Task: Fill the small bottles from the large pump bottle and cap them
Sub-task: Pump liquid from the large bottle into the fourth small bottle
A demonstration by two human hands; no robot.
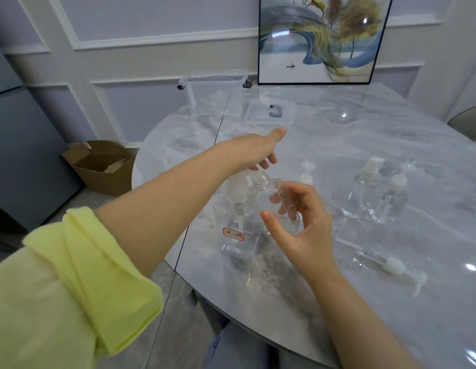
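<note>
The pump bottle [238, 222] stands on the counter [391, 134] near its front edge, red-edged label facing the person. The left hand [260, 150] rests on top of its white pump head [238, 187], fingers curled down over it, thumb stretched out; how firmly it presses I cannot tell. The right hand [303, 222] grips a small bottle [280, 203], uncapped and tilted, its open neck up against the spout. To do this well, the neck should sit squarely under the spout before each press, with slow, full strokes so nothing runs down the outside. Two capped bottles [375, 195] stand well apart to the right. A loose pump [391, 265] lies on the counter by the right wrist, probably this bottle's cap.
</note>
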